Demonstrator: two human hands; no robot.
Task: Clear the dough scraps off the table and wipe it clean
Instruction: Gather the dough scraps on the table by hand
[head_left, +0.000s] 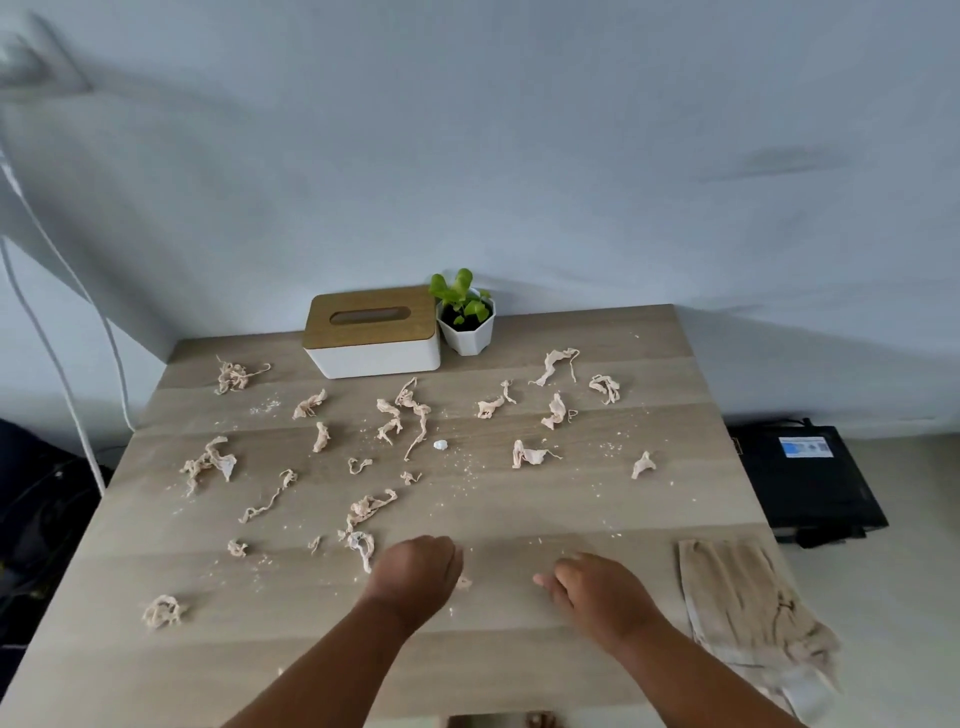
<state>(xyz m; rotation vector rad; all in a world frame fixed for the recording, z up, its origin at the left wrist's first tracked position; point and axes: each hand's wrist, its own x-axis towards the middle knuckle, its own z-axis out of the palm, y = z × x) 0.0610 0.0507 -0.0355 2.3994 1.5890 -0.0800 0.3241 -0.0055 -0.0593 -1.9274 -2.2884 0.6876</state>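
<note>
hidden/cut off: both forearms run out of the bottom edge; a brown thing at bottom centre (519, 721) is cropped, can't identify. Top-left corner blurred, unreadable.
left hand (418, 574): knuckles up, fingers curled under, low over the table (519, 509) near its front middle. Palm side hidden, so can't tell if it holds anything. A small scrap (464, 583) peeks out at its right edge.
right hand (597, 590): palm down near the table, fingers loosely bent and pointing left; nothing visibly held, underside hidden.
dough scraps: pale pink, stringy, scattered across the far and left parts of the table with fine crumbs between. Nearest is a curled strip (362, 548) just left of the left hand, long axis roughly near-to-far. A long thin strip (415, 415) at centre also runs near-to-far. One clump (162, 611) sits alone at front left.
cloth (748, 608): beige, crumpled, on the front right corner, long axis near-to-far, its near end hanging off the edge.
back edge: tissue box (373, 335) with wooden lid, potted plant (466, 317) touching its right side.
floor right: black box (808, 480).
</note>
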